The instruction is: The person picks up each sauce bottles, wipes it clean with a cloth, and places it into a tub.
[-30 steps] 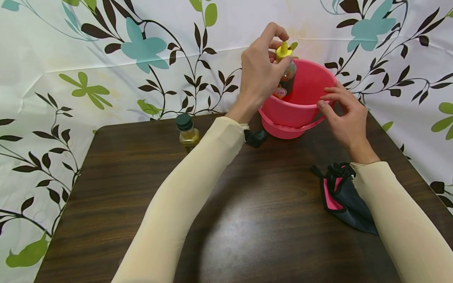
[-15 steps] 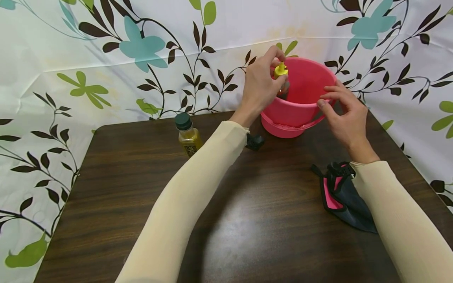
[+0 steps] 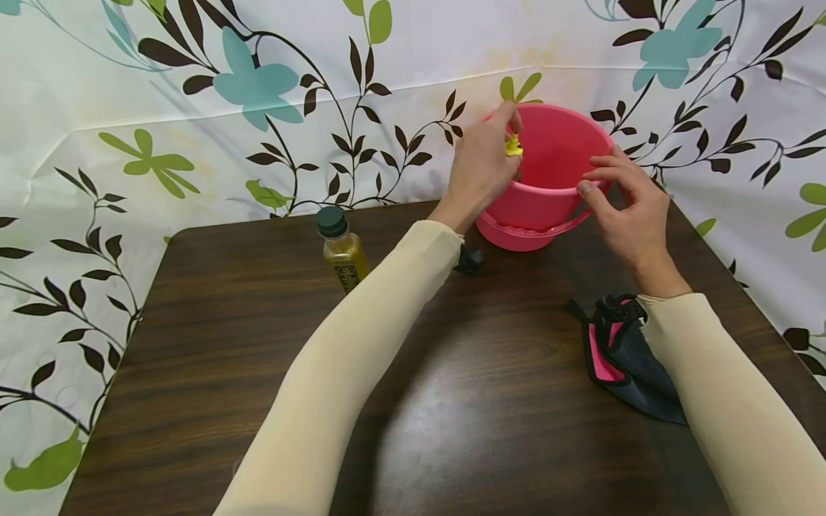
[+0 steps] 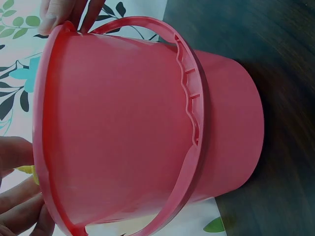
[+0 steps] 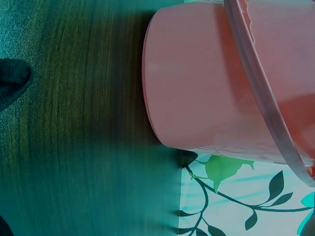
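In the head view a pink bucket stands at the table's back edge, its handle hanging down in front. My left hand reaches over the bucket's left rim and holds a bottle by its yellow cap. The rim and hand hide the bottle's body. On the right, my right hand pinches the bucket's rim by the handle joint. The left wrist view shows the bucket from the front, with the left fingers at its mouth and a sliver of yellow cap between them.
A clear bottle with a dark green cap and yellow contents stands left of my left forearm. A dark pouch with pink lining lies under my right forearm. A patterned cloth hangs behind the brown table.
My left hand has lowered the yellow-capped bottle into the bucket, so only part of the cap still shows. The right hand has stayed at the rim.
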Tool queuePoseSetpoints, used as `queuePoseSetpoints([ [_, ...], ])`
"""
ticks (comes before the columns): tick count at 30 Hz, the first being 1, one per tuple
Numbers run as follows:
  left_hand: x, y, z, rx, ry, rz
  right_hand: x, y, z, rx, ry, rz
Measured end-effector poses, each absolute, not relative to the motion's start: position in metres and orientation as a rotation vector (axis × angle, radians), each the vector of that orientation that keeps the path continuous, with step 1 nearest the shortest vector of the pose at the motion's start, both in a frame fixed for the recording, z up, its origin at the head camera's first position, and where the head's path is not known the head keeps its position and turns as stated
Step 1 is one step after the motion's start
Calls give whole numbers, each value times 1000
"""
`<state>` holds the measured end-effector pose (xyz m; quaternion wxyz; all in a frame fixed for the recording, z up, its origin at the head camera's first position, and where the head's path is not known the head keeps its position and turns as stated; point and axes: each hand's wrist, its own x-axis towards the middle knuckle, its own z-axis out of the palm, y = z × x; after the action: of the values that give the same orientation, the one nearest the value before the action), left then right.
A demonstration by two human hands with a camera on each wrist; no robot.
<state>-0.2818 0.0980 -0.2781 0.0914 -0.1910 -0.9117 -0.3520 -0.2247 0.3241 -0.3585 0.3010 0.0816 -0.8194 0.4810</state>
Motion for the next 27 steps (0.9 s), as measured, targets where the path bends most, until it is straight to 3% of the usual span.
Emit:
queuePoseSetpoints([
  [27,-282,107,-273,-639,-2808,-810,-223,325,-360,234,-2176,1241],
])
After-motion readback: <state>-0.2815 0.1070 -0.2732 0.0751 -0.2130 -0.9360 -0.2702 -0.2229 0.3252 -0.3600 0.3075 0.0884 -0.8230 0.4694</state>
